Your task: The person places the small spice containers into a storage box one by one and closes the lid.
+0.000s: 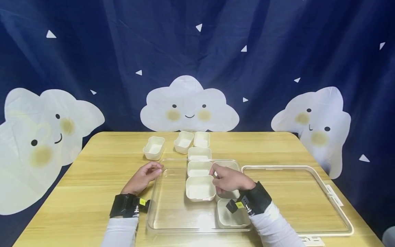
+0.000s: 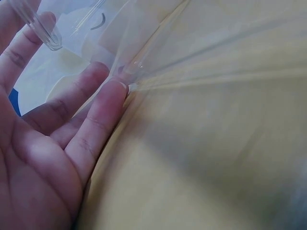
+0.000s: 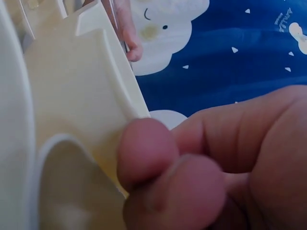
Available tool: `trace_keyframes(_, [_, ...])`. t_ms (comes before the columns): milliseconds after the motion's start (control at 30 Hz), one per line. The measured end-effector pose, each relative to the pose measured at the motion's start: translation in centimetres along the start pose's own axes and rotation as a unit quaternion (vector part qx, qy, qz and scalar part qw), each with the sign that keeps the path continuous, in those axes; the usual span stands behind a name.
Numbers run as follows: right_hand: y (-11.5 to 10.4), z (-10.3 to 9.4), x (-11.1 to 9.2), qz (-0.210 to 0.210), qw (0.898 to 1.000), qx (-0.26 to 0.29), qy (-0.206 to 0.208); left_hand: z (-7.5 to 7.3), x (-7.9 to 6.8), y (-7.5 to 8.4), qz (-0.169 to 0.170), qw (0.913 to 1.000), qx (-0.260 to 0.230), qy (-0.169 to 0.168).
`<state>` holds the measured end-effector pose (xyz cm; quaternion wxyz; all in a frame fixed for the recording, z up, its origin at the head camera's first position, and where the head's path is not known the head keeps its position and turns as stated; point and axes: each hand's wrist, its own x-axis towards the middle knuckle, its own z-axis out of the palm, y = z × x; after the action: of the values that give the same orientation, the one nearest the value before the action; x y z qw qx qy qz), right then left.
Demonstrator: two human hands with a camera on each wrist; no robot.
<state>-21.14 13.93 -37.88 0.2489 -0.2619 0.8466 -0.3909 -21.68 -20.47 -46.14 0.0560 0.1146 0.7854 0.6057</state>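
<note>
A clear plastic tray [image 1: 168, 209] lies on the wooden table and holds several cream bins. My right hand [image 1: 216, 175] is over the tray's right column. Its thumb and finger [image 3: 163, 163] pinch the wall of a cream bin [image 3: 76, 96], which the hand mostly hides in the head view; only its far rim [image 1: 232, 165] shows. Beside it sit a front-middle bin [image 1: 200, 188] and another behind it [image 1: 199, 168]. My left hand [image 1: 153, 168] rests at the tray's far-left corner, its relaxed fingers [image 2: 72, 129] touching the clear rim [image 2: 139, 67].
A further cream bin [image 1: 231, 214] sits in the tray's front right, under my wrist. Three loose bins [image 1: 153, 147] [image 1: 184, 141] [image 1: 202, 139] stand behind the tray, and one [image 1: 199, 153] is at its far rim. A clear lid [image 1: 296, 202] lies to the right.
</note>
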Motion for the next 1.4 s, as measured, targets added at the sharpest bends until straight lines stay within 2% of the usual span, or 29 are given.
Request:
trace_keyframes(700, [0.31, 0.28, 0.39, 0.020, 1.000, -0.011, 0.006, 0.10, 0.10, 0.08, 0.002, 1.0000, -0.007, 0.003])
trace_keyframes(1033, [0.33, 0.36, 0.49, 0.012, 1.000, -0.023, 0.012, 0.09, 0.18, 0.08, 0.002, 1.0000, -0.005, 0.000])
trace_keyframes(1400, [0.15, 0.39, 0.48, 0.018, 0.999, -0.029, 0.009, -0.09, 0.10, 0.19, -0.013, 0.9999, 0.003, -0.003])
